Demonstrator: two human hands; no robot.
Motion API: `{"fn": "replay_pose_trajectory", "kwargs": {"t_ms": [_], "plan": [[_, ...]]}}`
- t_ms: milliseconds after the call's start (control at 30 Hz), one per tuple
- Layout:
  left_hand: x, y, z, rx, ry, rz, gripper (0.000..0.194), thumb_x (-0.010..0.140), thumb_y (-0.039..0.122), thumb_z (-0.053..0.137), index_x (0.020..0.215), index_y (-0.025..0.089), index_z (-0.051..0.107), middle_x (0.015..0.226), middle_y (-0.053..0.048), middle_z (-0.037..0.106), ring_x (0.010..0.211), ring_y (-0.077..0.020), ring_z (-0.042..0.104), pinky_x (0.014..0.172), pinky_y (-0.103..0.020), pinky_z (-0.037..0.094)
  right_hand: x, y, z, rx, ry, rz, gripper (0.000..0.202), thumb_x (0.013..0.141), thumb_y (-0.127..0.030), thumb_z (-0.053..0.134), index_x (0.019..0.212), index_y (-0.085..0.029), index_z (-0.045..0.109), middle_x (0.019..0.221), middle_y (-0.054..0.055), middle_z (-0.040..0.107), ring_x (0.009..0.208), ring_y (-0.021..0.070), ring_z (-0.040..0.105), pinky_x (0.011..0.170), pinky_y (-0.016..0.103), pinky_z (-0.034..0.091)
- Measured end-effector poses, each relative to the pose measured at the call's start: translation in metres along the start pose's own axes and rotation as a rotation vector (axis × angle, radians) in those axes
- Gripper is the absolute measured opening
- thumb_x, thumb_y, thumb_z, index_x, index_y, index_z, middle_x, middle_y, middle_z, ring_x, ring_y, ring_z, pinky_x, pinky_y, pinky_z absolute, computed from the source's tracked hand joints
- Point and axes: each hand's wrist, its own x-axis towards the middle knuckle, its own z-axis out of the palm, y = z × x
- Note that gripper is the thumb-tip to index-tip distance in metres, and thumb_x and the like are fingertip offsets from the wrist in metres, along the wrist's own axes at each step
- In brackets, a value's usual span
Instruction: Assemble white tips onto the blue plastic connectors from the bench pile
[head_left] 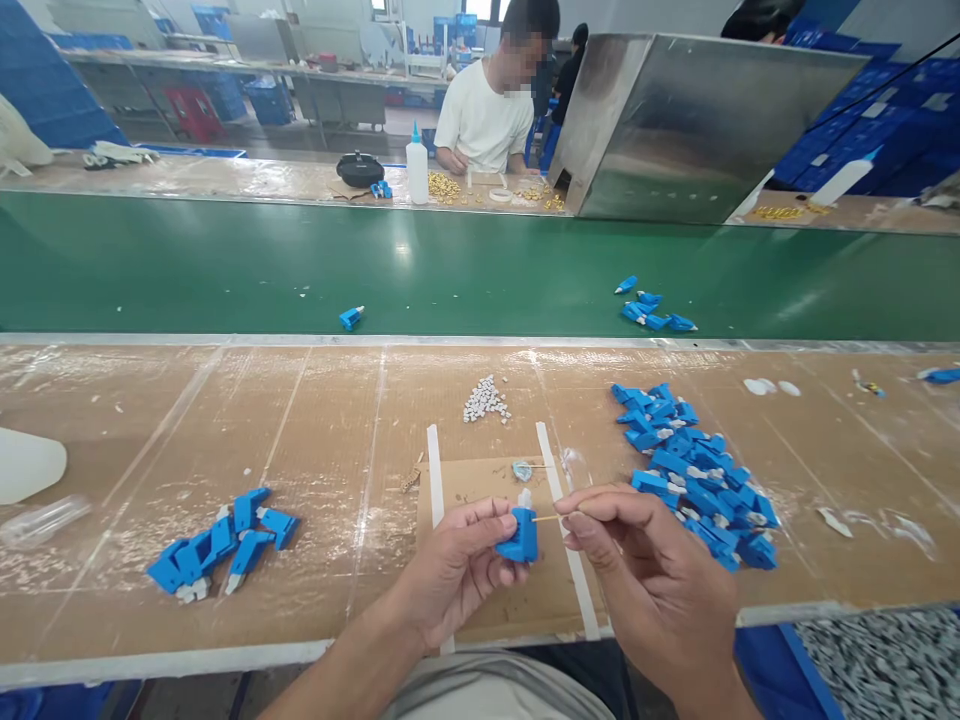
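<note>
left hand (461, 555): fingers gripping blue part, thumb on its side
blue part (519, 540): above cardboard sheet (499, 615), pale tip pointing up
right hand (664, 580): fingers pinching thin stick
thin stick (549, 518): roughly level, end at blue part's right side; exact contact can't tell
cardboard sheet: on brown surface (315, 440), white tape strips (435, 470) along both sides
small grey pieces (484, 402): loose pile beyond the sheet
right pile (701, 480): many blue parts with pale tips, heaped
left cluster (225, 540): a few more, same kind
green strip (225, 265): beyond surface, some blue parts on it
far side: person in white shirt (487, 120), white bottle (417, 172) nearby
</note>
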Motion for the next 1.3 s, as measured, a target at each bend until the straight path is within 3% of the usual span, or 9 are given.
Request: {"fn": "replay_pose_trajectory", "kwargs": {"t_ms": [300, 700, 900, 1033, 1133, 1200, 1300], "plan": [[0.002, -0.002, -0.003, 0.008, -0.003, -0.002, 0.017, 0.088, 0.025, 0.068, 0.092, 0.009, 0.064, 0.082, -0.008, 0.065, 0.058, -0.0064, 0.062, 0.052, -0.011, 0.048, -0.001, 0.007, 0.002, -0.047, -0.038, -0.010, 0.012, 0.094, -0.014, 0.059, 0.101, -0.024, 0.062, 0.098, 0.006, 0.070, 0.085, 0.0191, 0.067, 0.074, 0.032, 0.057], [0.001, -0.004, -0.005, 0.045, 0.020, 0.009, 0.021, 0.084, 0.027, 0.073, 0.093, 0.011, 0.064, 0.079, -0.007, 0.066, 0.056, -0.0067, 0.061, 0.051, -0.012, 0.047, -0.002, 0.008, 0.003, -0.098, -0.089, -0.145, 0.019, 0.093, -0.007, 0.057, 0.100, -0.024, 0.061, 0.091, 0.005, 0.069, 0.091, 0.0208, 0.066, 0.078, 0.034, 0.054], [-0.005, 0.009, -0.013, 0.044, 0.052, 0.049, 0.014, 0.087, 0.023, 0.069, 0.087, 0.010, 0.063, 0.076, -0.005, 0.063, 0.058, -0.0065, 0.061, 0.051, -0.011, 0.047, 0.001, 0.011, -0.005, -0.018, -0.040, 0.031, 0.007, 0.094, -0.017, 0.061, 0.095, -0.024, 0.064, 0.100, 0.005, 0.064, 0.094, 0.0205, 0.062, 0.074, 0.031, 0.051], [-0.012, 0.025, -0.026, -0.001, 0.157, 0.166, 0.010, 0.086, 0.019, 0.069, 0.088, 0.010, 0.065, 0.076, -0.003, 0.062, 0.061, -0.0065, 0.061, 0.051, -0.010, 0.047, -0.006, 0.023, -0.006, -0.124, -0.242, 0.132, 0.010, 0.096, -0.025, 0.060, 0.087, -0.023, 0.065, 0.096, 0.005, 0.060, 0.086, 0.0188, 0.059, 0.067, 0.029, 0.046], [-0.013, 0.030, -0.033, -0.032, 0.161, 0.213, 0.009, 0.085, 0.017, 0.069, 0.092, 0.010, 0.067, 0.075, -0.002, 0.062, 0.061, -0.0068, 0.061, 0.051, -0.011, 0.048, -0.009, 0.034, -0.002, -0.150, -0.337, 0.208, 0.010, 0.096, -0.030, 0.059, 0.095, -0.023, 0.066, 0.094, 0.003, 0.061, 0.070, 0.0158, 0.056, 0.062, 0.029, 0.045], [-0.011, 0.028, -0.037, -0.041, 0.174, 0.205, 0.009, 0.085, 0.016, 0.069, 0.092, 0.010, 0.068, 0.076, -0.002, 0.064, 0.062, -0.0070, 0.061, 0.051, -0.011, 0.049, 0.001, 0.040, 0.001, -0.183, -0.310, 0.223, 0.014, 0.096, -0.034, 0.059, 0.103, -0.023, 0.065, 0.095, 0.003, 0.063, 0.067, 0.0155, 0.056, 0.061, 0.028, 0.045], [-0.008, 0.024, -0.041, -0.050, 0.200, 0.200, 0.010, 0.086, 0.016, 0.069, 0.093, 0.010, 0.067, 0.078, -0.003, 0.064, 0.063, -0.0065, 0.061, 0.054, -0.012, 0.049, 0.040, 0.051, 0.008, -0.340, -0.240, 0.176, 0.017, 0.096, -0.035, 0.056, 0.100, -0.022, 0.065, 0.092, 0.005, 0.067, 0.072, 0.0184, 0.061, 0.066, 0.029, 0.046]]}}
